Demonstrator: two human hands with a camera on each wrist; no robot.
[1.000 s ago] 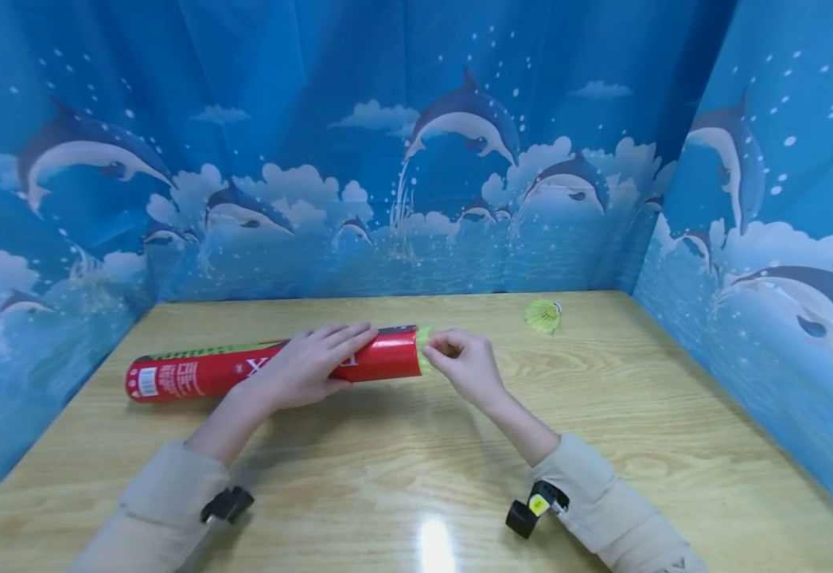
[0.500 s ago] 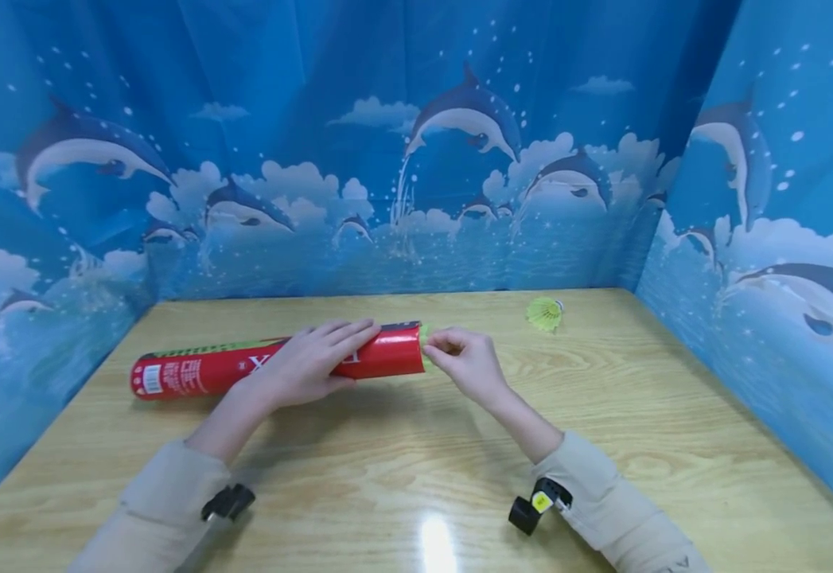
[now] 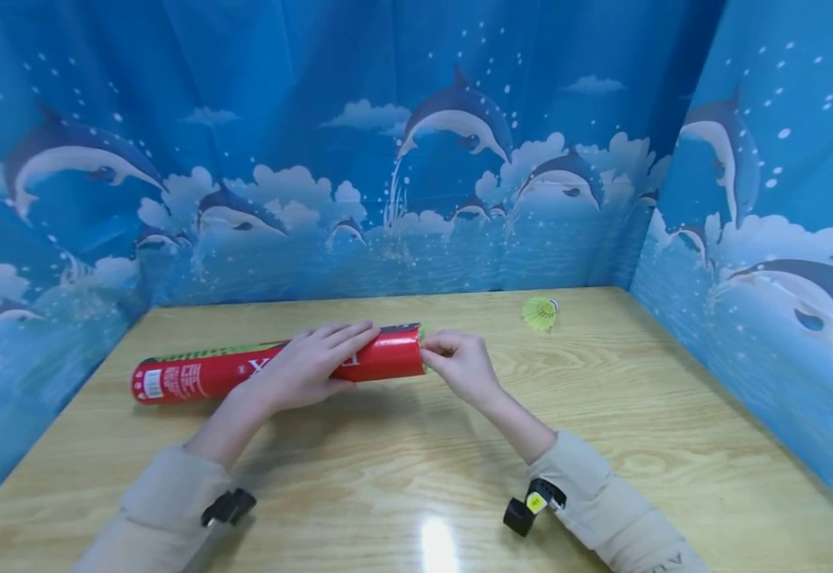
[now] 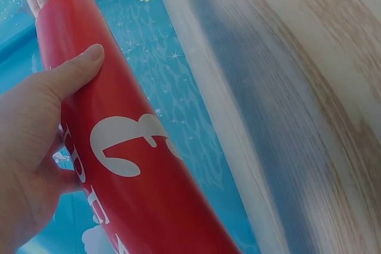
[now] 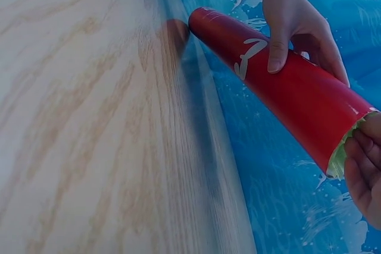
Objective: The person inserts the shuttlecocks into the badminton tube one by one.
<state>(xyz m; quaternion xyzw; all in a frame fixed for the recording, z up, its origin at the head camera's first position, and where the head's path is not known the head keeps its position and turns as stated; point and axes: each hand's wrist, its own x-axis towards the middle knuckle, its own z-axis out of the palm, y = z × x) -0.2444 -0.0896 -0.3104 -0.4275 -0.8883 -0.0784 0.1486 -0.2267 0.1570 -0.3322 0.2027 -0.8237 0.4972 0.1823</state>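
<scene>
A red shuttlecock tube [image 3: 380, 356] lies lengthwise over the table, its open end pointing right and slightly raised. My left hand [image 3: 305, 368] grips it from above near that end; the left wrist view shows the thumb along the red wall [image 4: 161, 206]. At the mouth, my right hand [image 3: 465, 368] pinches a yellow-green shuttlecock [image 5: 337, 159] with curled fingers. Most of this shuttlecock sits inside the tube, with only its skirt edge showing at the rim. The fingertips cover part of the opening.
Another yellow-green shuttlecock [image 3: 539, 313] lies on its side near the back right of the wooden table [image 3: 602, 414]. A blue dolphin-print curtain [image 3: 301, 95] stands behind the table and along both sides. Each sleeve carries a small black camera mount [image 3: 531, 509].
The right hand has pushed the shuttlecock further into the tube, so less of its green skirt shows at the mouth. The left hand keeps its hold; the head view has shifted slightly.
</scene>
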